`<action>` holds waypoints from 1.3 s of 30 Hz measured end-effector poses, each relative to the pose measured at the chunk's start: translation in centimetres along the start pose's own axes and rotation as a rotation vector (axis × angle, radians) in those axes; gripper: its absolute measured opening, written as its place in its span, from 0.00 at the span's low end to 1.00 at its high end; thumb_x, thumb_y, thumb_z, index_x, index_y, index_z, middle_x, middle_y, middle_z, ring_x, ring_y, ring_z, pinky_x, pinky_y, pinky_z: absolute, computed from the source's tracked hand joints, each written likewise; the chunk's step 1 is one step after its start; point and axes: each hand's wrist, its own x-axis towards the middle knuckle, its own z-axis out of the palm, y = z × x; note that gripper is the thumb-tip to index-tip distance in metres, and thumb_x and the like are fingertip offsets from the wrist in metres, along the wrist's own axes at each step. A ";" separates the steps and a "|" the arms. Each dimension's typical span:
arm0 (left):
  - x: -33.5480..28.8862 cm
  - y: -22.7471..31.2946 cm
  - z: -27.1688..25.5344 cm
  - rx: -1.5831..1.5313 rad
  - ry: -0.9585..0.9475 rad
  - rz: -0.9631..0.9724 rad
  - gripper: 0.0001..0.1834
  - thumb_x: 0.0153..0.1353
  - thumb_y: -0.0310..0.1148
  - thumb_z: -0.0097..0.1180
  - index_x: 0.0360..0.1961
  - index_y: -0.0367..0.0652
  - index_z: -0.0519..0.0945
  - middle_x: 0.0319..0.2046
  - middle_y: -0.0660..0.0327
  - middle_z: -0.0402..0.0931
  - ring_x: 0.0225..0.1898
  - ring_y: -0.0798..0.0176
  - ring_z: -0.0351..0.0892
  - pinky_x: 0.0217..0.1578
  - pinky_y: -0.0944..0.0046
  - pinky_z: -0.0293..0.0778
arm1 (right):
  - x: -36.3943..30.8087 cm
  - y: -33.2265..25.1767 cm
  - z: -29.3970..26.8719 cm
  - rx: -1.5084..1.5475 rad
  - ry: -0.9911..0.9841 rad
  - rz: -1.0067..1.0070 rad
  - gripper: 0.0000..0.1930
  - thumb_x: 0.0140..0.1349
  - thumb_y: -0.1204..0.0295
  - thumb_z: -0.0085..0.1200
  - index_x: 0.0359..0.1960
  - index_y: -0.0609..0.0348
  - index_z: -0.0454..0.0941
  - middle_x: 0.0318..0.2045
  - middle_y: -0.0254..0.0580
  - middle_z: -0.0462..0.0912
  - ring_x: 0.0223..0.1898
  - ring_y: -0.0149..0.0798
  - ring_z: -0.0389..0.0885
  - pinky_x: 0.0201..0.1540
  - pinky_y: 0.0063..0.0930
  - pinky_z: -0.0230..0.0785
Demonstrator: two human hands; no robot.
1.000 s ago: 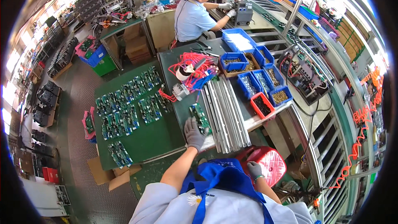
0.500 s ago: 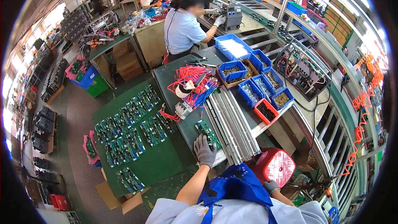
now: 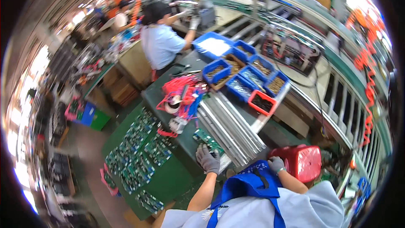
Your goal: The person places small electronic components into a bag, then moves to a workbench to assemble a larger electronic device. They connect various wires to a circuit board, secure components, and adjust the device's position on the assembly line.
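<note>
In the head view, the gloved left hand [image 3: 208,160] lay at the near-left corner of the bench [image 3: 188,142], fingers extended and slightly spread against the near end of a green circuit board [image 3: 204,136], left of the metal rails [image 3: 230,128]. The gloved right hand [image 3: 276,164] hung beside a red stool [image 3: 308,162]; whether its fingers gripped anything I couldn't tell.

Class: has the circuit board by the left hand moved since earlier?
No, not visibly: the circuit board lies along the same stretch of the metal rails, on their left; the view shifted.
</note>
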 end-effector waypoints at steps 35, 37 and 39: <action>-2.6 2.3 4.6 0.256 0.160 -0.254 0.32 0.60 0.50 0.55 0.60 0.41 0.69 0.59 0.47 0.68 0.62 0.42 0.64 0.63 0.48 0.58 | 16.2 27.2 -6.1 0.272 -0.233 -0.142 0.17 0.58 0.60 0.50 0.34 0.60 0.85 0.34 0.57 0.84 0.38 0.52 0.84 0.44 0.42 0.73; -1.9 3.1 4.7 0.244 0.168 -0.262 0.32 0.60 0.51 0.55 0.60 0.42 0.70 0.59 0.48 0.69 0.62 0.42 0.64 0.63 0.48 0.58 | 18.0 26.7 -6.7 0.168 -0.258 -0.327 0.15 0.61 0.63 0.50 0.36 0.60 0.85 0.34 0.56 0.84 0.39 0.48 0.84 0.46 0.39 0.73; -2.1 2.5 5.0 0.284 0.185 -0.274 0.32 0.60 0.52 0.55 0.60 0.42 0.70 0.59 0.48 0.69 0.62 0.42 0.64 0.63 0.48 0.58 | 15.3 19.6 -12.8 0.294 -0.191 -0.232 0.16 0.61 0.63 0.52 0.40 0.61 0.84 0.36 0.55 0.85 0.41 0.47 0.84 0.49 0.37 0.73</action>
